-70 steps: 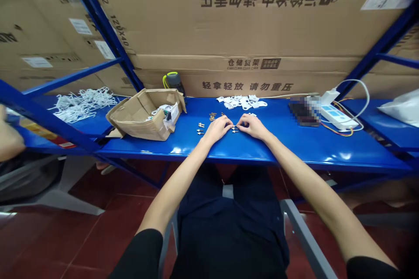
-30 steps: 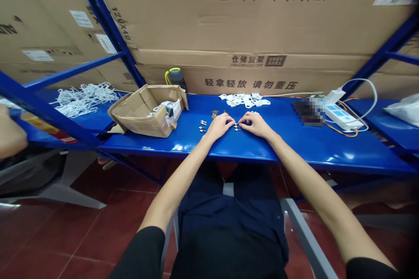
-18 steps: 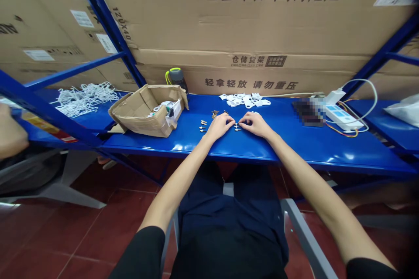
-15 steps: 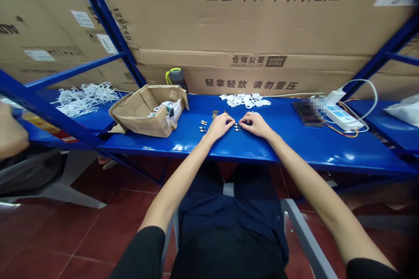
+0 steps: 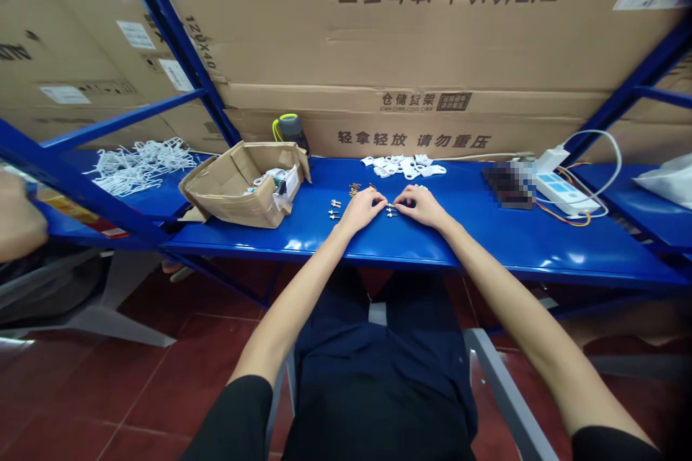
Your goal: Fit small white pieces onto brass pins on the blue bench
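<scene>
On the blue shelf top, my left hand [image 5: 365, 209] and my right hand [image 5: 419, 206] face each other with fingertips nearly meeting. Both have thumb and finger pinched together. A small screw with a pale end [image 5: 390, 205] lies between the fingertips; my right fingers close on its end. What my left fingers hold, if anything, is too small to make out. Just below is another small screw [image 5: 392, 215]. Left of my left hand are several more small screws [image 5: 335, 209]. Brass-coloured pieces [image 5: 354, 189] lie behind that hand, partly hidden.
White flat plastic pieces [image 5: 403, 166] are heaped at the back. An open cardboard box [image 5: 232, 187] stands left, a dark bottle [image 5: 293, 131] behind it. A white power strip [image 5: 562, 194] with cables sits right. Another person's hand [image 5: 19, 220] shows far left, near white wire-like pieces [image 5: 140, 166].
The small screw at my fingertips now lies more level, in line with the one below. Both hands have barely moved. The camera view has shifted slightly.
</scene>
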`<action>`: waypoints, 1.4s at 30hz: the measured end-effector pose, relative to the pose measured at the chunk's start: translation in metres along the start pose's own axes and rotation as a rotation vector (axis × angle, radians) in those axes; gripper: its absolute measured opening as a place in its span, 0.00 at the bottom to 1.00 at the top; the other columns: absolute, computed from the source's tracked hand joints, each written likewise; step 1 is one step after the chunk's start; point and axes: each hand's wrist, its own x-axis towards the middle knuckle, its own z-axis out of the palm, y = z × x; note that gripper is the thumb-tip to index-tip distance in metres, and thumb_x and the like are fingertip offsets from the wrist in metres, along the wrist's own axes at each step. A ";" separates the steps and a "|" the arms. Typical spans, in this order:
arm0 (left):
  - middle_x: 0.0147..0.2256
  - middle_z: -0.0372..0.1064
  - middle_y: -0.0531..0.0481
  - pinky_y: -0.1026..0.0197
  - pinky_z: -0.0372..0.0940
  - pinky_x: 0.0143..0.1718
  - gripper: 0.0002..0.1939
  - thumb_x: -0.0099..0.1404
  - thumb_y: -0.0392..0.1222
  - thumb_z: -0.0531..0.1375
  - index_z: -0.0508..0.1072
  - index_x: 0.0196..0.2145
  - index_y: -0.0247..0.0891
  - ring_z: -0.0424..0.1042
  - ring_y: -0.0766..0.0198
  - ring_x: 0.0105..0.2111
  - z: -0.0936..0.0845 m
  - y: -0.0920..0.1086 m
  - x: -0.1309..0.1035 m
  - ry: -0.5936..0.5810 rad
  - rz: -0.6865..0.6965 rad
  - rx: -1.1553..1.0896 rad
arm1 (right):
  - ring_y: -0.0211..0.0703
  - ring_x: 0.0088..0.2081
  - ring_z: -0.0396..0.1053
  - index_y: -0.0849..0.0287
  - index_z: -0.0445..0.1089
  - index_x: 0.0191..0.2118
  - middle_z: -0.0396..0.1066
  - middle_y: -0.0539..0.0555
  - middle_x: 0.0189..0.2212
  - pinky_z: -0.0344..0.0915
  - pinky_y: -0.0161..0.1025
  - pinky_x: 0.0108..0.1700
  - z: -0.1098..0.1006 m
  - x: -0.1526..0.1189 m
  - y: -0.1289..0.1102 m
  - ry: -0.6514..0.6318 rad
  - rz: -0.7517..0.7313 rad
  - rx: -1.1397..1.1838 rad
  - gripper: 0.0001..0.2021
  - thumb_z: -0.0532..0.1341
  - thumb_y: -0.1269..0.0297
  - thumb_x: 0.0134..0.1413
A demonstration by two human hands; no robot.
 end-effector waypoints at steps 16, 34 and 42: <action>0.51 0.77 0.41 0.48 0.67 0.57 0.13 0.77 0.36 0.56 0.81 0.48 0.39 0.72 0.48 0.53 -0.004 0.004 -0.003 0.130 -0.180 0.253 | 0.45 0.34 0.70 0.55 0.80 0.36 0.76 0.55 0.37 0.66 0.44 0.44 0.003 0.002 0.004 0.044 0.065 -0.032 0.07 0.64 0.62 0.60; 0.56 0.72 0.34 0.39 0.63 0.57 0.19 0.74 0.35 0.53 0.80 0.55 0.39 0.66 0.38 0.57 -0.002 0.001 -0.006 0.180 -0.253 0.360 | 0.47 0.37 0.71 0.54 0.80 0.37 0.77 0.56 0.39 0.67 0.45 0.44 -0.005 -0.004 0.002 0.031 0.104 -0.069 0.08 0.63 0.61 0.63; 0.57 0.72 0.32 0.38 0.63 0.57 0.22 0.73 0.34 0.52 0.79 0.58 0.37 0.66 0.37 0.58 0.000 -0.001 -0.002 0.167 -0.245 0.392 | 0.50 0.44 0.73 0.53 0.80 0.41 0.78 0.57 0.43 0.68 0.46 0.49 -0.009 -0.006 -0.006 -0.044 0.003 -0.019 0.11 0.61 0.55 0.68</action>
